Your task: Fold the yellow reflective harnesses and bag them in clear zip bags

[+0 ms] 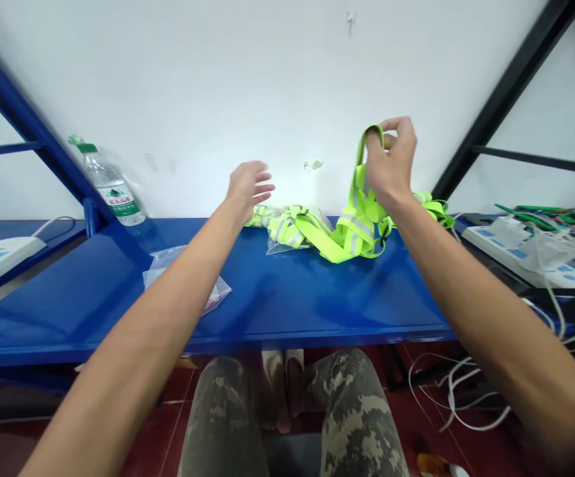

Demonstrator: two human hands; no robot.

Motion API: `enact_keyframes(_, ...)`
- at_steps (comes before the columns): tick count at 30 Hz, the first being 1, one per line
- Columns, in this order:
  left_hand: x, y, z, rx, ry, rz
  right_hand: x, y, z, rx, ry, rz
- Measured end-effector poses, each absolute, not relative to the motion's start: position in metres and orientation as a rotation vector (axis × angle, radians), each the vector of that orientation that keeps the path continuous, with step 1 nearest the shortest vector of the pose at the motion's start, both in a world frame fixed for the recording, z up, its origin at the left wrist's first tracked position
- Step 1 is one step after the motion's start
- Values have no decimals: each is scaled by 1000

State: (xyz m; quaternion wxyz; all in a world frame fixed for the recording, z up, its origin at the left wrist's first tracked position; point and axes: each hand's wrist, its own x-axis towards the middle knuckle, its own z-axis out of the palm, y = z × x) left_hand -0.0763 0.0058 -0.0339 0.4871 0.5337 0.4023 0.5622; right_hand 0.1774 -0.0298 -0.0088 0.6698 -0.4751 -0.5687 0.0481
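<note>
A crumpled neon-yellow reflective safety vest [352, 228], apparently strap-style, one band raised upright.

My left hand [248, 189] open, right hand [391, 162] pinched shut
Both bare forearms [153, 298] [486, 318] reaching straight out, left fingers [262, 189] loosely spread, right fingers [389, 140] curled in tight.

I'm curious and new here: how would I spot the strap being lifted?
Find the blue metal shelf by the white wall. On it lies a tangle of neon yellow reflective webbing. The strap rises from it as a loop, pinched in the right hand, while the rest lies low.
</note>
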Motion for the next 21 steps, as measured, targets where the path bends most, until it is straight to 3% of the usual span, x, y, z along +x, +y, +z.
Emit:
enact_keyframes(3, -45, -21, -34, 1745, 795, 961, 151, -41, -3, -1013, -1381, 136)
enact_keyframes(7, -15, -31, -36, 2066, 711, 820, 133, -58, 5, -865, -1497, 180)
enact_keyframes(13, -29, -15, -27, 1901, 963, 1260, 162, -65, -1, -995, -1678, 257)
enact_keyframes(21, -45, -32, 2, 1587, 885, 1495, 173, -53, -16, -1524, -2381, 791)
